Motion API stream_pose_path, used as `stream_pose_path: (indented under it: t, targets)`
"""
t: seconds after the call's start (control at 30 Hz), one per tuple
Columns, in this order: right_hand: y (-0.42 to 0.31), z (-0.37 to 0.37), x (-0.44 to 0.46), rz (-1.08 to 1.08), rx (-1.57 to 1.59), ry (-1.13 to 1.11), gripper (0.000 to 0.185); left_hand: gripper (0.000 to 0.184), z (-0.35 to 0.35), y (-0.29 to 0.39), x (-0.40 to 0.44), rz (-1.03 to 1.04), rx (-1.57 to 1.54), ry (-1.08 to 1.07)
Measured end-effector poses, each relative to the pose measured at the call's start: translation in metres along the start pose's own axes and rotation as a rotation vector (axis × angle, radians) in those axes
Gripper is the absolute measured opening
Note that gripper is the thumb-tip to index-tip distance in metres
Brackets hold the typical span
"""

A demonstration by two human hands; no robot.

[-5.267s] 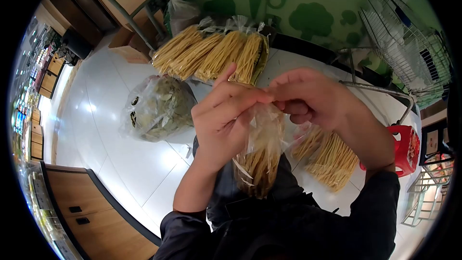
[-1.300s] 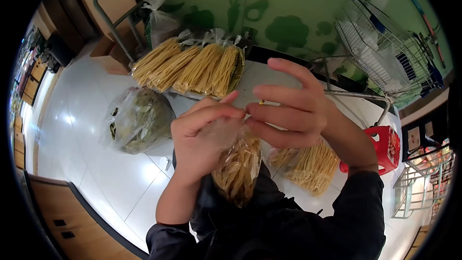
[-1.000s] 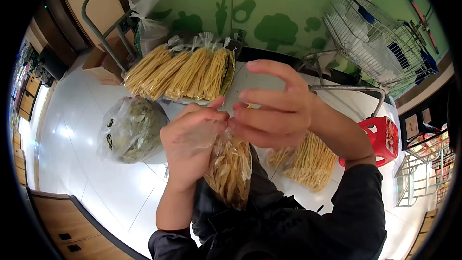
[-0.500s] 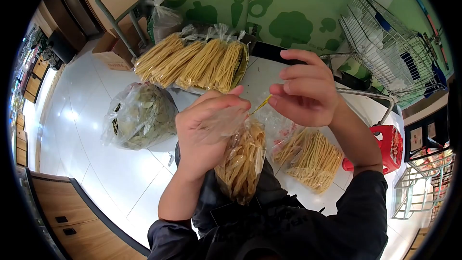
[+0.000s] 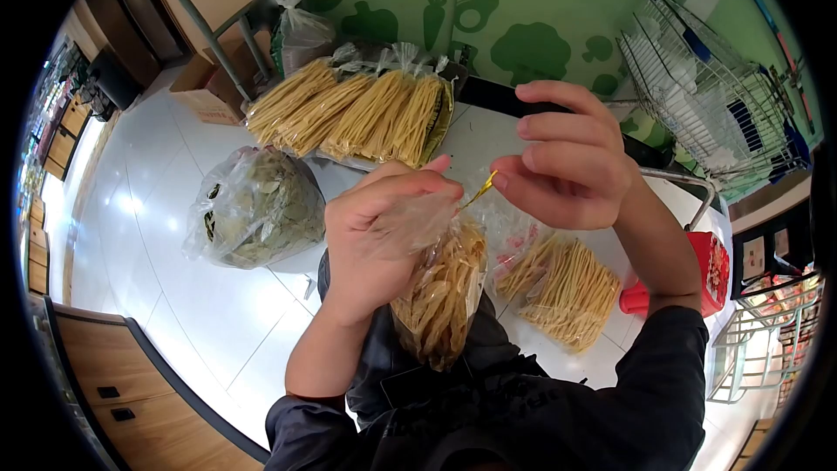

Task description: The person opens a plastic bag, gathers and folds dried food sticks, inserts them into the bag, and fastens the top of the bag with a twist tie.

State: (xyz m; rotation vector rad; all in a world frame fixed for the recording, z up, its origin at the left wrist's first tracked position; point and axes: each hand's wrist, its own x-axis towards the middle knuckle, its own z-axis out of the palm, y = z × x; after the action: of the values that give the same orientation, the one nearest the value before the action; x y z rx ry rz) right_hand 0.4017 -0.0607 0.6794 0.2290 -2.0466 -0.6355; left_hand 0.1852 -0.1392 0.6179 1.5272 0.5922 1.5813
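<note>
My left hand (image 5: 370, 231) is closed around the gathered neck of a clear plastic bag (image 5: 440, 296), which holds dried yellowish-brown strips and hangs in front of my lap. A thin yellow twist tie (image 5: 479, 190) sticks out from the bag's neck beside my left fingertips. My right hand (image 5: 571, 166) has its thumb and a fingertip at the tie's free end, while its other fingers are curled and spread above. The inner side of the left grip is hidden.
Several bags of long yellow dried sticks (image 5: 357, 113) lie on a flat cart with a handle (image 5: 205, 22). On the floor are a bag of dried leaves (image 5: 261, 209), another bag of sticks (image 5: 567, 292) and a red container (image 5: 711, 270). A wire shopping cart (image 5: 706, 87) stands at right.
My right hand has shifted slightly right, and more of the yellow tie's end shows by its fingertips. My left hand keeps its hold on the bag's neck.
</note>
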Motion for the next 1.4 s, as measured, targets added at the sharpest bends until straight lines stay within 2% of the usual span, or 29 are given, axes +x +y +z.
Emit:
stream_pose_path:
  t: [0.3, 0.63, 0.9, 1.3, 1.4]
  targets:
    - [-0.004, -0.016, 0.018, 0.414, 0.294, -0.265, 0.025, 0.026, -0.002, 0.0, -0.001, 0.0, 0.006, -0.015]
    - [0.004, -0.015, 0.02, 0.023, 0.129, -0.241, 0.026, 0.028, -0.003, 0.0, -0.002, 0.001, 0.014, -0.015]
    - [0.007, -0.013, 0.018, -0.175, 0.037, -0.218, 0.018, 0.026, -0.002, 0.0, -0.001, 0.008, 0.027, -0.035]
    - [0.01, -0.004, 0.024, -0.19, 0.097, -0.199, 0.015, 0.03, -0.005, 0.005, -0.001, -0.082, -0.032, -0.063]
    - [0.008, 0.0, 0.023, -0.188, 0.124, -0.194, 0.013, 0.03, -0.006, -0.003, -0.002, -0.051, -0.075, -0.088]
